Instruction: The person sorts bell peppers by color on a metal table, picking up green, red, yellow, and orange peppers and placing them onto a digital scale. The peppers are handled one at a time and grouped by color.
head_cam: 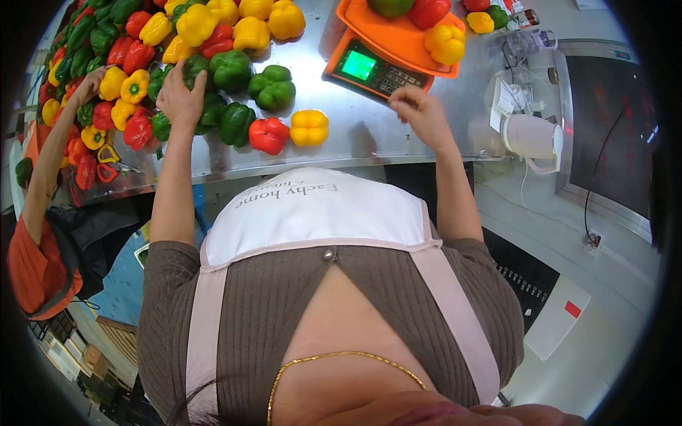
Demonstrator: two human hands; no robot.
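Observation:
My left hand (181, 96) rests with its fingers spread on a green bell pepper (197, 72) in the pile; whether it grips the pepper is not plain. Empty, with curled fingers, my right hand (418, 114) hovers at the near edge of a digital scale (373, 69). The scale's orange pan (373, 21) holds a green, a red (428, 11) and a yellow bell pepper (445, 44). Between my hands, a red pepper (269, 136) and a yellow pepper (309, 128) touch side by side on the metal table (346, 144).
A co-worker's hand (89, 85) reaches into the pile at the left. Scissors (125, 166) lie near cut pepper pieces at the table's front left. On the right stand a light-coloured kettle (532, 142) and a small group of peppers (480, 22) farther back.

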